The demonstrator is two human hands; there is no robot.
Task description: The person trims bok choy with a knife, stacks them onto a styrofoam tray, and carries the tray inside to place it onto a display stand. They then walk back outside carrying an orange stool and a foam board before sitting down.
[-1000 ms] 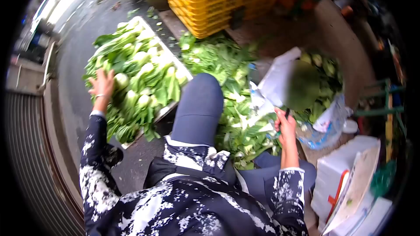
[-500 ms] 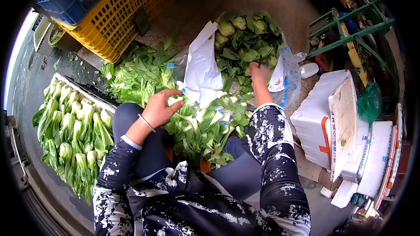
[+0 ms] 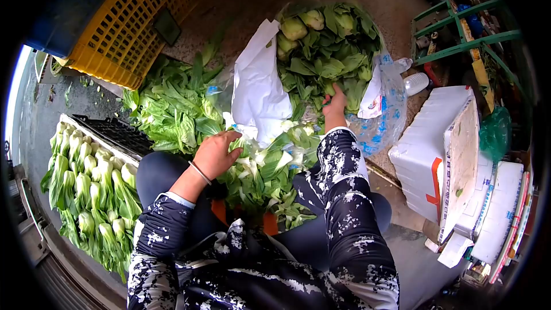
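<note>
My right hand (image 3: 334,103) reaches to the near edge of a pile of leafy greens (image 3: 327,51) in an open plastic bag (image 3: 384,129). Its fingers are closed on something dark, mostly hidden, against a pale green stem. White paper (image 3: 258,89) lines the left side of the bag. My left hand (image 3: 215,154), with a bracelet at the wrist, hovers above loose trimmed leaves (image 3: 252,178), its fingers apart and holding nothing. At the left, bok choy (image 3: 94,183) lies in rows, stems upward, on a white-edged tray (image 3: 115,150).
A yellow crate (image 3: 129,23) stands at the upper left, with more loose leaves (image 3: 172,109) near it. White foam boxes (image 3: 427,149), a green metal frame (image 3: 476,43) and a plastic bottle (image 3: 416,83) are on the right.
The view has swung from the bok choy tray toward the bag. My left hand has left the bok choy and moved over the loose leaves. My right hand has moved to the greens in the bag.
</note>
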